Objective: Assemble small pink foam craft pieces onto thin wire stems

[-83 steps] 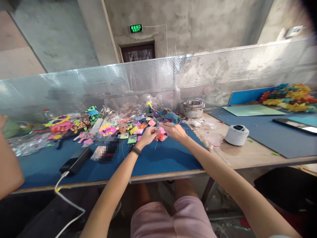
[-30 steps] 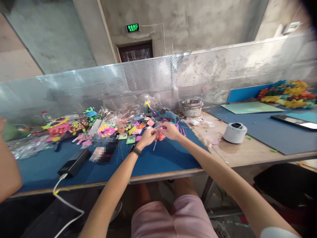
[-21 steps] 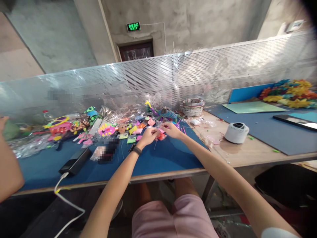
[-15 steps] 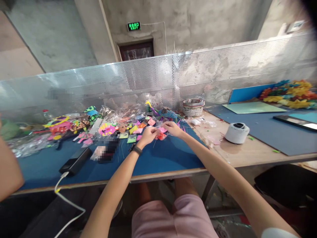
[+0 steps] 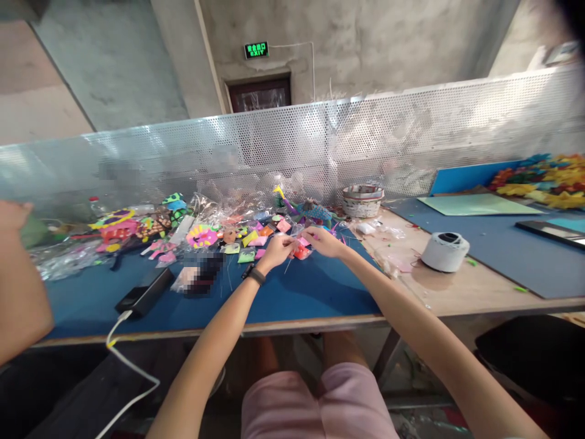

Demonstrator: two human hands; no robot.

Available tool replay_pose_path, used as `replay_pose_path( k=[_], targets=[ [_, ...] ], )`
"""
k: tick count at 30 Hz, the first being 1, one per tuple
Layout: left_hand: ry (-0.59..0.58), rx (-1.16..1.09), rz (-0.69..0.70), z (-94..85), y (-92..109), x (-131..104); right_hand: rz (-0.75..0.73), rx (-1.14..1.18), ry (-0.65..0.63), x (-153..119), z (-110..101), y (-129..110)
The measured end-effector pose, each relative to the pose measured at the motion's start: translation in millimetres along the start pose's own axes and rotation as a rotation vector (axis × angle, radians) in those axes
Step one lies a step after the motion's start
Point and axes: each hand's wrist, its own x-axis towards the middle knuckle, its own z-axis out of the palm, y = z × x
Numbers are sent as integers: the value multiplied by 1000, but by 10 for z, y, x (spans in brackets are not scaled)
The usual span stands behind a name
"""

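Over the blue table mat [image 5: 315,292], my left hand [image 5: 279,250] and my right hand [image 5: 323,241] are close together with fingers pinched. Between the fingertips is something small and pinkish in clear plastic, too small to make out surely. An orange-red packet [image 5: 301,252] lies just below the fingertips. Several small coloured packets are left of my hands, among them a green one [image 5: 246,255] and a yellow one [image 5: 250,238]. Behind my hands sits a blue and purple figure [image 5: 315,212] with a yellow top.
A woven basket [image 5: 362,201] and a white roll [image 5: 445,251] stand to the right. At the left are a black power bank [image 5: 145,292] with a white cable, colourful foam crafts [image 5: 119,230] and another person's arm [image 5: 22,286]. A perforated metal screen [image 5: 274,143] runs behind.
The view has shifted slightly, so most things sit a little further right. My hands remain together, with their fingertips slightly moved. The other person's hand now shows at the left edge.
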Motion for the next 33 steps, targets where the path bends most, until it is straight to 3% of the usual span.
replay_pose_path(
  k=[10, 21, 23, 28, 33],
  targets=[
    [-47, 52, 20, 20, 10, 2, 45, 14, -86, 19, 27, -7],
    [-74, 22, 23, 26, 52, -17, 23, 297, -158, 38, -25, 7],
    [-74, 14, 25, 18, 65, -20, -2, 236, -118, 26, -7, -20],
    [-65, 23, 48, -17, 85, -39, -107, -71, 122, -40, 69, -122],
    [-69, -3, 27, -7, 48, -43, -111, -367, 157, -91, 11, -244]
  ],
)
